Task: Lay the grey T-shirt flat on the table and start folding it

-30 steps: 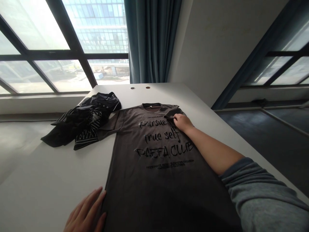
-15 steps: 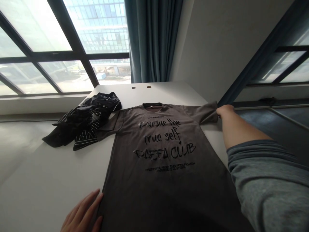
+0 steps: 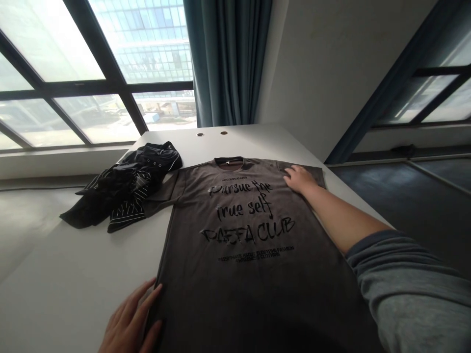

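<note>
A dark grey-brown T-shirt [image 3: 235,289] lies spread face up on the white table, collar at the far side, black lettering across its chest. My right hand [image 3: 300,179] rests on the shirt near the right shoulder and sleeve, fingers stretched out and apart. At the lower left, my left hand [image 3: 130,316] lies with fingers extended along the shirt's left side edge, touching it. The shirt's left sleeve runs partly under a crumpled heap of black clothing [image 3: 128,184] with white stripes.
The white table [image 3: 81,289] reaches back to two round holes near its far edge. Behind it hangs a blue-green curtain [image 3: 228,63] beside a dark-framed window [image 3: 128,88]. Dark floor [image 3: 434,196] shows beyond the table's right edge.
My right hand has let go of the right sleeve's end and moved left onto the shoulder area. That sleeve now lies flat on the table. My left hand stays at the shirt's edge.
</note>
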{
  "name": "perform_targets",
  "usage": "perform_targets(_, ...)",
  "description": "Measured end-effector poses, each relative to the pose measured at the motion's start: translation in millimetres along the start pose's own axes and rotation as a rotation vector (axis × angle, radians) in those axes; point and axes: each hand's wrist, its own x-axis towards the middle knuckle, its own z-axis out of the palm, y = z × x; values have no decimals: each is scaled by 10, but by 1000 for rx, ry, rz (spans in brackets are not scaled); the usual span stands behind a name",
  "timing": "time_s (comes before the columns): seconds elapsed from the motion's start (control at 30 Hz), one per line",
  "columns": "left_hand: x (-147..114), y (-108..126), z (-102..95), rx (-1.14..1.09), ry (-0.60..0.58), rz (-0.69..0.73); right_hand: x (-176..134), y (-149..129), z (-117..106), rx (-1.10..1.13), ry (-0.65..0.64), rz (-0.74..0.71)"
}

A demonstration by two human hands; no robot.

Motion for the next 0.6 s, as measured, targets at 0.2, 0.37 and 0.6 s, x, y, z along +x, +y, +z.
perform_targets(0.2, 175, 249, 15, 73, -4, 141, 19, 63, 198, 92, -235, 118)
perform_targets(0.37, 179, 320, 53, 149, 19, 191, 100, 226, 231, 119, -296, 183)
perform_targets(0.6, 136, 317, 66, 198, 51, 221, 81, 411, 304, 99, -228, 180)
